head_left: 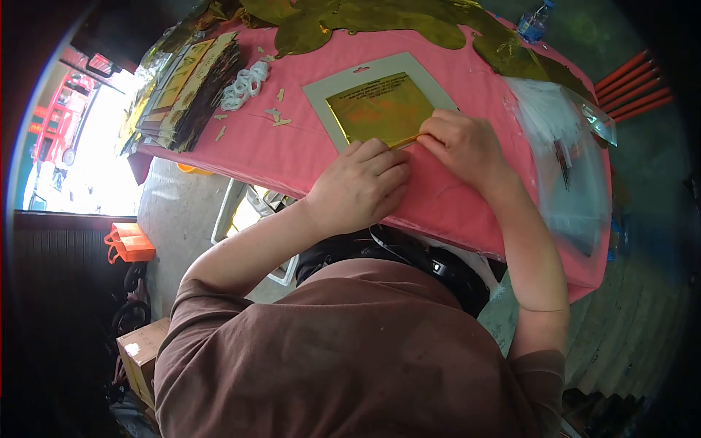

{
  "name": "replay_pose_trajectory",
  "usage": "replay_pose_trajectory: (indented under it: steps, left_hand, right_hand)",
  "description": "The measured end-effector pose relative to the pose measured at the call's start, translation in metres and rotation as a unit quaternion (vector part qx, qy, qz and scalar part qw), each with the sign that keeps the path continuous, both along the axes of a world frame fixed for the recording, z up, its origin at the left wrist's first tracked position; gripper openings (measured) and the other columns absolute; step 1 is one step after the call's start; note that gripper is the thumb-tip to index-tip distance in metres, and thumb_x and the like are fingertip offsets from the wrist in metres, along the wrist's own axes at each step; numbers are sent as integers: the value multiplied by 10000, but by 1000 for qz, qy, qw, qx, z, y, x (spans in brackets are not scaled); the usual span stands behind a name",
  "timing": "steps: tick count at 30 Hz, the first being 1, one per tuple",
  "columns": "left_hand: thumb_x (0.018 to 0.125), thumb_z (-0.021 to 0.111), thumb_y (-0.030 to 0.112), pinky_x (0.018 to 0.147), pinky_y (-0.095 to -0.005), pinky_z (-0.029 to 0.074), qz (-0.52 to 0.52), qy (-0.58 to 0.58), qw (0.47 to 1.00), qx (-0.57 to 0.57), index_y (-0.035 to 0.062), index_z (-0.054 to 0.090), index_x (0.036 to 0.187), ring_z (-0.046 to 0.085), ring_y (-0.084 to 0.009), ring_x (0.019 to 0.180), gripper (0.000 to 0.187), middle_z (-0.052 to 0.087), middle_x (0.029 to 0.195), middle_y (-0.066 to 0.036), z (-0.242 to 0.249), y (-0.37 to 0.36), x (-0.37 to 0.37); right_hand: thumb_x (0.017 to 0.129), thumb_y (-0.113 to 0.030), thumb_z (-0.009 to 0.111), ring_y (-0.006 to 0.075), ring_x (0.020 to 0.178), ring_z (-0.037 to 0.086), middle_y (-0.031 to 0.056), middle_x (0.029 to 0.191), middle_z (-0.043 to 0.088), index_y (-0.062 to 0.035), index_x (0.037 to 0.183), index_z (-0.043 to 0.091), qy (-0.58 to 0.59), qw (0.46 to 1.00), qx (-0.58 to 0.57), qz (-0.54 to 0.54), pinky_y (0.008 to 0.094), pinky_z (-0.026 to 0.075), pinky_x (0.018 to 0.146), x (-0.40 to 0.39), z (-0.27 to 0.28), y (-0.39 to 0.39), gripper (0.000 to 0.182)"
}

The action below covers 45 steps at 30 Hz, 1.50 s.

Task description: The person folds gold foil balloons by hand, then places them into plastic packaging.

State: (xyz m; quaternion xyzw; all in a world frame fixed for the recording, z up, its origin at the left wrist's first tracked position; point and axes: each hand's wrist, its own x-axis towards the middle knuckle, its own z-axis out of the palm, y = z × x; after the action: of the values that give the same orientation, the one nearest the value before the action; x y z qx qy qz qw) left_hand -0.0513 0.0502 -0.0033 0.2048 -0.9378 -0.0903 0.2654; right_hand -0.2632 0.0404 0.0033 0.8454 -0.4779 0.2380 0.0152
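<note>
A folded square of shiny gold foil (pixel 380 109) with printed text along its far edge lies on a pale card (pixel 321 90) that has a hanging slot at its top. My left hand (pixel 363 182) rests at the near edge of the foil, its fingers curled onto it. At the foil's near right corner, my right hand (pixel 464 146) pinches the edge between thumb and fingers. Both hands are close together, over the near part of the card.
Stacked printed packets (pixel 186 95) stand at the left of the pink-covered table (pixel 277 160), beside white looped bands (pixel 246 85) and small pale pieces. Gold foil shapes (pixel 365 16) line the far edge. Clear plastic bags (pixel 566 168) lie right, below a bottle (pixel 534 23).
</note>
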Motion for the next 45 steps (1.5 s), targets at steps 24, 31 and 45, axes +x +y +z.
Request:
replay_pose_trajectory:
  steps: [24,31,45]
  left_hand:
    - [711,648,155,819,-360,428,21,37,999,-18,11,594,1020,529,-249,978,345,596,1038,-97,-5,15,-6]
    - [693,649,197,804,-333,406,10,48,998,-26,44,594,935,511,-208,959,291,593,1031,-61,-8,11,-5]
    - [735,643,122,829,-392,446,-35,45,993,101,17,601,1000,554,-302,948,288,589,1068,-124,12,-3,-5]
  right_hand:
    - [727,-89,586,241,620,590,72,674,538,-74,695,496,91,995,-27,-16,371,467,504,23,1,12,97]
    - [697,-56,543,234,610,602,73,646,540,-77,685,484,129,991,-38,-20,344,486,507,33,-3,3,64]
    - [765,-131,602,260,642,583,87,694,556,-57,735,580,69,995,-23,-70,365,465,568,-17,8,55,83]
